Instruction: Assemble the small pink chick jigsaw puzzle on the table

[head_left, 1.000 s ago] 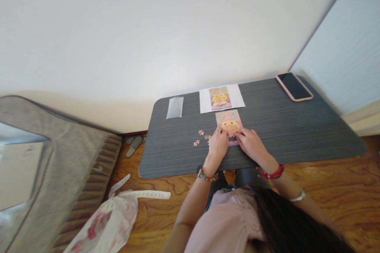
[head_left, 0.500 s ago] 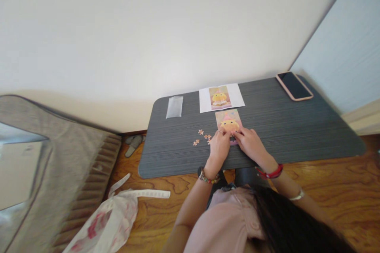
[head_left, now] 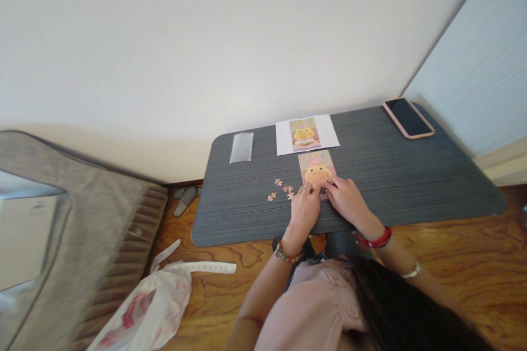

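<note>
A small puzzle (head_left: 316,166) with a yellow chick picture lies flat on the dark grey table (head_left: 411,175). My left hand (head_left: 303,209) rests palm down at the puzzle's lower left corner. My right hand (head_left: 348,200) lies at its lower right, with fingertips on the bottom edge. The fingertips of both hands meet there and cover the bottom row, so I cannot see whether either pinches a piece. Several loose pink puzzle pieces (head_left: 282,188) lie just left of my left hand.
A white sheet with the same chick picture (head_left: 307,134) lies behind the puzzle. A clear plastic bag (head_left: 241,147) is at the back left, a phone (head_left: 408,118) at the back right. On the wooden floor lie a cloth bag (head_left: 156,307) and a grey case (head_left: 61,219).
My left hand has drawn back slightly toward me, uncovering one more loose piece. Both hands' fingertips now cover the dark gap at the puzzle's bottom edge.
</note>
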Motion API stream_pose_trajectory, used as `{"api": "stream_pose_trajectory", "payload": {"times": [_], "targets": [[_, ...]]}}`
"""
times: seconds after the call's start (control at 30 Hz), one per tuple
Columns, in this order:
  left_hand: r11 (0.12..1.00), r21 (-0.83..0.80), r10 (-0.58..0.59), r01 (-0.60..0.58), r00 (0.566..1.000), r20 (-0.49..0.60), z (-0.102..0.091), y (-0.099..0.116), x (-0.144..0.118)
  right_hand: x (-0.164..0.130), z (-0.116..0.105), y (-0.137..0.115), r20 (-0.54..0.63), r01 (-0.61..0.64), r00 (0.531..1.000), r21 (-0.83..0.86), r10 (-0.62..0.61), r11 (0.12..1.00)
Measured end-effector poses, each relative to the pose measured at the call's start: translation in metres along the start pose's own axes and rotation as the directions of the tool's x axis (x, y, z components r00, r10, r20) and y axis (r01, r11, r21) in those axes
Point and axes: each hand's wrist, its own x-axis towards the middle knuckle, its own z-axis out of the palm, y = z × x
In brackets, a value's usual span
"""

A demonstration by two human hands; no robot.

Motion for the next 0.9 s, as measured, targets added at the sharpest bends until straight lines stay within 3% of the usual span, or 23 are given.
{"api": "stream_pose_trajectory", "payload": {"times": [0.43,0.9], "targets": [[0.999,-0.033,0.018,-0.018,0.999,-0.029,0.001,-0.004,0.001,0.006,-0.012,-0.009,0.097,0.045,0.995,-0.092,-0.036,0.995],[0.988,-0.156,-0.02,0.008,0.997,-0.078,0.006,-0.005,0.003,0.005,-0.009,-0.001,0.072,0.052,0.996,-0.05,-0.048,0.997]]}}
